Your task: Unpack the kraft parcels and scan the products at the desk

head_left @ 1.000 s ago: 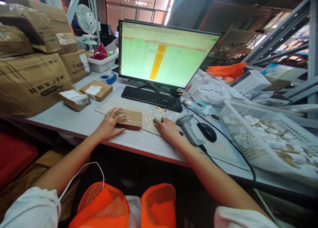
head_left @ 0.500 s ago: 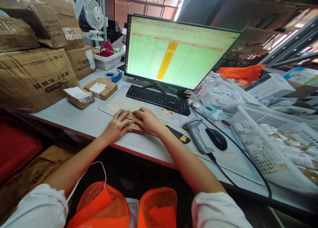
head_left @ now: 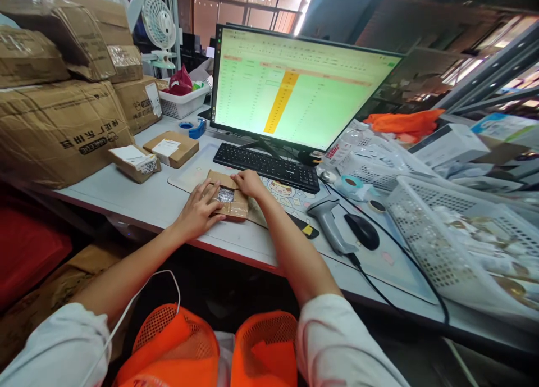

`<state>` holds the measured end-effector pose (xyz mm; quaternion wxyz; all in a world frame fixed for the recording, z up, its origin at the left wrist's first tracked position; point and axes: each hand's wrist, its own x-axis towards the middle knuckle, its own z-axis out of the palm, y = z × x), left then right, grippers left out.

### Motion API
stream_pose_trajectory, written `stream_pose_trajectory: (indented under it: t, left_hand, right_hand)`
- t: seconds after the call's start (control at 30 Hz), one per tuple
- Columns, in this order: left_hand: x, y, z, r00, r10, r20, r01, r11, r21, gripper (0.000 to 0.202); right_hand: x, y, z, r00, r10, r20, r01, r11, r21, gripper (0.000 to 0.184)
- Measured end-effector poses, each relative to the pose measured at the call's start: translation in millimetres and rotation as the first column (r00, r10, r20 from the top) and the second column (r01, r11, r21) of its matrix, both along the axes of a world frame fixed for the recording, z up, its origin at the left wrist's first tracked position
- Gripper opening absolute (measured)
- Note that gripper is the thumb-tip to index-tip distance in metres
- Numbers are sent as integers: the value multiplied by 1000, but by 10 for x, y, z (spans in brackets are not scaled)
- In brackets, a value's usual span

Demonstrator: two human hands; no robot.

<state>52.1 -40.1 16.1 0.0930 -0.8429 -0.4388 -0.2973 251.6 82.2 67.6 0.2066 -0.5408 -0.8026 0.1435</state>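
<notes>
A small brown cardboard box (head_left: 234, 209) lies near the desk's front edge, its top flaps partly raised. Through the gap shows something silvery in clear wrap (head_left: 226, 194), too small to name. My left hand (head_left: 199, 212) grips the box along its left side, fingers spread over the flap and thumb at the front. At the back right corner, my right hand (head_left: 249, 183) has its fingers closed on the edge of the flap. A black-and-yellow cutter (head_left: 301, 225) lies just right of my right forearm.
Beyond the box stand a keyboard (head_left: 265, 167) and a monitor (head_left: 303, 89). To the right are a barcode scanner (head_left: 332, 224), a mouse (head_left: 361, 231) and a white basket (head_left: 415, 252). Two small parcels, one a labelled parcel (head_left: 141, 168), and stacked cartons (head_left: 63, 134) occupy the left.
My right hand has moved up and back to the box's far corner. The flaps now stand further up, and the wrapped contents show between them.
</notes>
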Motion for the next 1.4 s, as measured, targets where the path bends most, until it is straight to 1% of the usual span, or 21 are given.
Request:
stream_pose_trajectory:
  t: [0.1,0.2,0.27,0.33,0.4,0.5,0.6,0.7,0.77,0.8,0.87,0.93,1.0,1.03,1.1,1.13,1.17,1.23,1.3,1.33,1.4]
  left_hand:
    - [-21,77,200,994,-63,-84,50,989,-139,26]
    - [15,174,434,984,-90,-156,41,955,-293,21]
    - [74,203,553,975,-53,-214,-22,943,-333,37]
    - [145,191,623,962,-11,-273,-86,937,-339,53]
    - [212,133,643,950,11,-313,-120,936,-330,49]
    - [282,-19,572,937,40,-346,-131,961,-244,30]
    - [308,-190,369,922,86,-378,-123,990,-74,12]
    - [303,-311,128,907,112,-405,-111,993,28,18]
    - [290,-363,40,906,112,-409,-112,993,24,21]
    - [280,-382,37,910,101,-403,-112,994,-6,17]
    - [248,-408,112,929,65,-365,-113,987,-112,10]
    - [200,-401,267,953,24,-301,-104,962,-254,26]
    - [145,-343,442,973,-11,-229,-75,929,-362,34]
    - [120,-293,521,979,-31,-200,-50,919,-391,33]
    - [93,-166,644,981,-71,-183,-11,910,-415,27]
    - [94,-99,688,975,-79,-206,-14,908,-418,25]
    - [105,-38,722,965,-74,-250,-38,909,-415,24]
    - [155,54,775,928,-40,-370,-117,912,-393,25]
    - [224,98,829,875,-8,-485,-192,912,-362,27]
    - [257,104,861,845,0,-534,-218,913,-346,28]
    - [306,100,934,789,16,-614,-250,921,-297,29]
  right_hand:
    - [-6,144,-97,997,50,-58,-55,995,-81,58]
    - [9,174,-187,991,61,-116,-70,994,-83,59]
    - [20,173,-232,988,60,-145,-71,995,-72,58]
    - [28,178,-267,984,59,-168,-70,996,-63,57]
    - [35,191,-296,980,60,-189,-71,996,-54,55]
    - [54,217,-325,975,59,-215,-69,997,-40,55]
    - [81,232,-329,972,57,-230,-65,997,-29,52]
    - [99,234,-325,973,40,-227,-45,999,-15,49]
    - [101,229,-334,975,27,-222,-28,1000,0,49]
    - [99,225,-342,975,23,-222,-21,1000,11,49]
    - [90,205,-355,973,14,-229,-4,999,41,47]
    - [79,159,-338,970,0,-245,20,997,80,42]
    - [71,66,-268,959,3,-284,51,982,182,31]
    - [69,-1,-214,948,16,-317,76,958,275,28]
    - [73,-171,-91,916,86,-392,127,865,486,28]
    - [78,-268,-36,899,147,-412,124,818,562,28]
    - [85,-365,6,886,217,-409,81,797,598,29]
    - [98,-539,40,879,345,-330,-121,829,546,30]
    - [112,-663,27,893,409,-190,-317,870,378,30]
    - [121,-704,17,906,406,-118,-358,885,298,30]
    - [155,-751,20,931,364,-3,-355,909,219,29]
